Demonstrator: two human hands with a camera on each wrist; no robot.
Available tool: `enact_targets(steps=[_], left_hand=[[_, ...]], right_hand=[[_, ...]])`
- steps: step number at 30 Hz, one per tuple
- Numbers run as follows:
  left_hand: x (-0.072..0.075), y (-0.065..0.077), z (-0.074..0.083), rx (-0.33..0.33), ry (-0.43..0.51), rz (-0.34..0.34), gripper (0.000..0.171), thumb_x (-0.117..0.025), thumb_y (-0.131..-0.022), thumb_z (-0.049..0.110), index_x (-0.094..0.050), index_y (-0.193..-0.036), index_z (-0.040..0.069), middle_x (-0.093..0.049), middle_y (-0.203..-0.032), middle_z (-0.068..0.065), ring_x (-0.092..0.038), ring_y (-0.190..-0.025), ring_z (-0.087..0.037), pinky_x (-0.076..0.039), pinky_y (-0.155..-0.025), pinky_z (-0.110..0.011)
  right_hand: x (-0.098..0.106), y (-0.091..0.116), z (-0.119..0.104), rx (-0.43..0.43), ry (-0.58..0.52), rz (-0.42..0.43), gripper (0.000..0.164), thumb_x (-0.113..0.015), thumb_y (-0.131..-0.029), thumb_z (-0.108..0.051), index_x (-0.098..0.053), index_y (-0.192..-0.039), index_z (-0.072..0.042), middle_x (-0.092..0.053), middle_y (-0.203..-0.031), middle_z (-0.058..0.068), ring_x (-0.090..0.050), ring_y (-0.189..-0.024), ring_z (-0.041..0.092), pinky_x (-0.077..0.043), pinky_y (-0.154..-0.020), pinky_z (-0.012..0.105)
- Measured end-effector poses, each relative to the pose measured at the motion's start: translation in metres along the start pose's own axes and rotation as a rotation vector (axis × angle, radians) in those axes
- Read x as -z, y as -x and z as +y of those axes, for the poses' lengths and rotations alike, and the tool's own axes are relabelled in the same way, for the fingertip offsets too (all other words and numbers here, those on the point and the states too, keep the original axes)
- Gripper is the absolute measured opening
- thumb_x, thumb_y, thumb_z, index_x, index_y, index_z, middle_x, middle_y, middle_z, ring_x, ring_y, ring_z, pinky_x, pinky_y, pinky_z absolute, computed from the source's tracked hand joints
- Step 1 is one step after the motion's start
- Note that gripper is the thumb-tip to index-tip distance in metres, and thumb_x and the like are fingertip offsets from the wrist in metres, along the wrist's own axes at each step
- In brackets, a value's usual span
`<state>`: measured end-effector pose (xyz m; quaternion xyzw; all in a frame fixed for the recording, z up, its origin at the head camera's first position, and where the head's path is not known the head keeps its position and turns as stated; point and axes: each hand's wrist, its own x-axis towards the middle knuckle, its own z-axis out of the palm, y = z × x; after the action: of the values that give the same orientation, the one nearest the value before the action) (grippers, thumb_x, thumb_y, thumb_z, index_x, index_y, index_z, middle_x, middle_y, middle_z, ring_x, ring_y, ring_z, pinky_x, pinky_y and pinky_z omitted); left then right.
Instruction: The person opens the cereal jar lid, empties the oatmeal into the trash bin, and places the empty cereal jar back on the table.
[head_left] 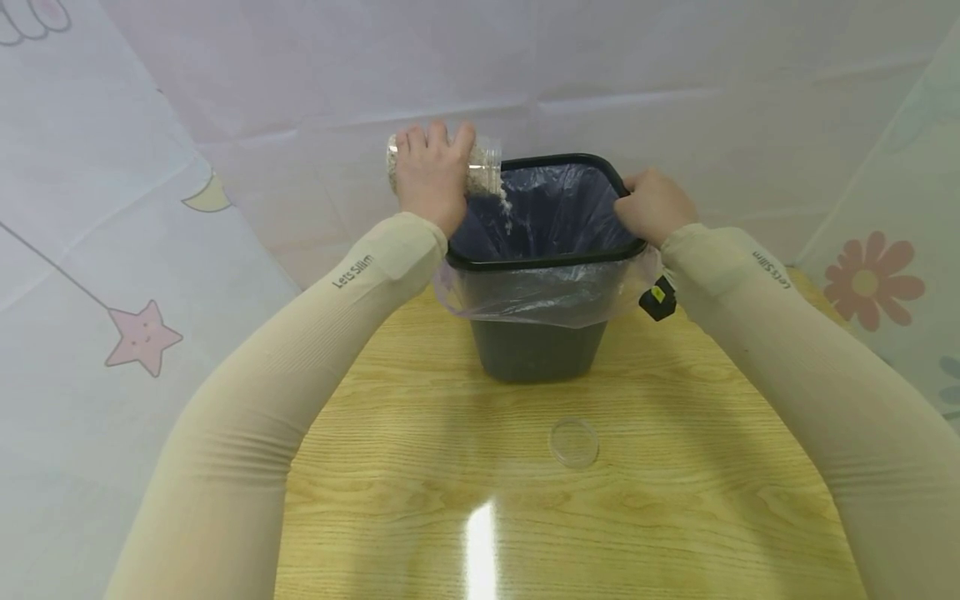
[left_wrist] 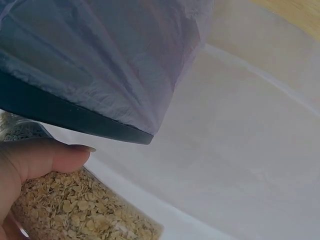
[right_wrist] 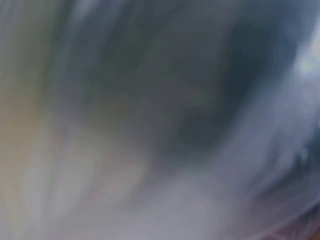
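My left hand point(head_left: 433, 179) grips a clear jar point(head_left: 486, 169), tipped on its side with its mouth over the left rim of a dark trash bin point(head_left: 538, 352). Oat flakes point(head_left: 507, 208) fall from the mouth into the bin. Up close in the left wrist view, oats point(left_wrist: 82, 205) show through the jar wall, with the thumb point(left_wrist: 65, 157) across it. A thin purplish bag point(head_left: 555, 208) lines the bin and folds over its rim. At the bin's right rim, my right hand point(head_left: 656, 204) holds the edge with curled fingers. The right wrist view is blurred by bag film.
A round clear lid point(head_left: 573, 442) lies on the wood-grain table point(head_left: 420, 508) in front of the bin. Right of the bin, a small black object with a yellow mark point(head_left: 657, 298) shows under the right wrist. Printed cloth point(head_left: 262, 67) hangs behind and at both sides.
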<state>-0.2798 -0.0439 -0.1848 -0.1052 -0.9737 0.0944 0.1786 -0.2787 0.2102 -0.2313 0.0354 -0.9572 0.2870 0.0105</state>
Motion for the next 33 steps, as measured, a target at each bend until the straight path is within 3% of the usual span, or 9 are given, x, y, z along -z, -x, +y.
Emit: enact_targets(steps=[8, 16, 33], left_hand=[[-0.0014, -0.0004, -0.0019, 0.003, -0.004, -0.007, 0.069, -0.057, -0.083, 0.000, -0.030, -0.144, 0.016, -0.043, -0.134, -0.017, -0.034, -0.130, -0.040, -0.013, -0.116, -0.049], [-0.0036, -0.0002, -0.0030, -0.004, -0.001, 0.015, 0.065, -0.057, -0.084, 0.000, -0.032, -0.142, 0.015, -0.043, -0.134, -0.019, -0.034, -0.131, -0.041, -0.013, -0.116, -0.049], [-0.0026, 0.0001, -0.0027, -0.008, -0.013, 0.019, 0.064, -0.060, -0.084, 0.001, -0.033, -0.140, 0.014, -0.044, -0.135, -0.019, -0.034, -0.131, -0.041, -0.013, -0.117, -0.049]], right_hand=[[0.0020, 0.0019, -0.0030, -0.012, -0.012, -0.026, 0.060, -0.031, -0.089, -0.007, -0.033, -0.148, 0.001, -0.029, -0.151, 0.025, -0.044, -0.104, 0.037, -0.035, -0.073, 0.045], [0.0005, -0.0012, -0.0017, -0.007, -0.003, -0.001, 0.057, -0.033, -0.087, -0.006, -0.045, -0.142, 0.003, -0.037, -0.148, 0.024, -0.046, -0.093, 0.035, -0.033, -0.062, 0.038], [0.0004, 0.0010, -0.0023, -0.007, -0.008, -0.005, 0.058, -0.032, -0.089, -0.006, -0.036, -0.146, 0.004, -0.033, -0.149, 0.027, -0.046, -0.106, 0.037, -0.035, -0.076, 0.046]])
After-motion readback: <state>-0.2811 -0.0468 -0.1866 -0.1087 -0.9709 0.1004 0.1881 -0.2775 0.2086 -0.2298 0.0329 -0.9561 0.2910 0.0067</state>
